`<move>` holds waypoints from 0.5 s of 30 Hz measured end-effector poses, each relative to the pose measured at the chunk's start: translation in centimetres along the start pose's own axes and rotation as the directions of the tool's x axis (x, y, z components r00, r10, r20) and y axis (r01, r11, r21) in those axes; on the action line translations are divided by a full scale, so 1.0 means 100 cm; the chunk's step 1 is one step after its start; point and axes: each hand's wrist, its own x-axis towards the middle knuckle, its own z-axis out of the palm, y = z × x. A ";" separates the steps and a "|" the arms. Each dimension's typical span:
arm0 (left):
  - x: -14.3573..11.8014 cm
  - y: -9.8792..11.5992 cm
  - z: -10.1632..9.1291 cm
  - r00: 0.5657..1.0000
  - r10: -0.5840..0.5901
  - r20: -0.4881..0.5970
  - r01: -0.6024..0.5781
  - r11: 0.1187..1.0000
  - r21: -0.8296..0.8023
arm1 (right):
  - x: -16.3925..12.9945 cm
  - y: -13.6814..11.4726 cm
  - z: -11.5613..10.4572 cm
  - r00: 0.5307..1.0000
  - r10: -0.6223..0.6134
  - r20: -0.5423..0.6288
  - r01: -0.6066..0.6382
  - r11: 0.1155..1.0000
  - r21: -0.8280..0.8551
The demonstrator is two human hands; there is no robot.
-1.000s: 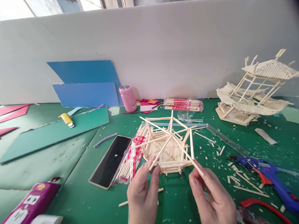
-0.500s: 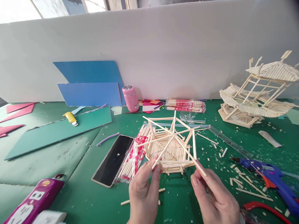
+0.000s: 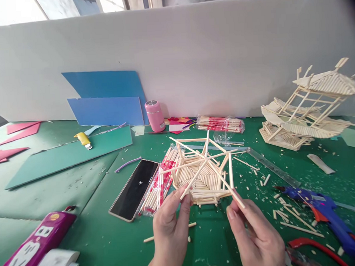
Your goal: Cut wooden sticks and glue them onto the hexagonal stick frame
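A small model built of pale wooden sticks point(image 3: 210, 176) stands before me, with a ringed stick base and a roof frame of sticks meeting in the middle. My left hand point(image 3: 173, 229) pinches the near end of one roof stick point(image 3: 195, 179) between thumb and finger. On the right, my right hand point(image 3: 257, 236) is closed around the lower end of another roof stick point(image 3: 221, 175). Part of the base's near edge is hidden behind my left fingers. Bagged sticks with red print point(image 3: 159, 182) lie just left of the model.
A phone point(image 3: 134, 190) lies left of the bag. At right are a blue glue gun point(image 3: 329, 214), red-handled tool point(image 3: 313, 245), stick offcuts and a larger stick pavilion point(image 3: 308, 109). A pink flask point(image 3: 155, 116), yellow cutter point(image 3: 83, 140) and purple power bank point(image 3: 37, 248) are also on the table.
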 end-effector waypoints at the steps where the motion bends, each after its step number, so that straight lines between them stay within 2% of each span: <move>1: 0.000 0.000 0.000 1.000 0.003 -0.001 -0.003 1.000 0.001 | 0.000 0.000 0.000 1.000 -0.001 -0.001 0.001 1.000 0.003; 15: -0.001 0.000 0.000 1.000 -0.010 0.021 0.011 0.999 -0.050 | -0.001 -0.002 0.001 1.000 0.005 -0.007 -0.005 1.000 -0.003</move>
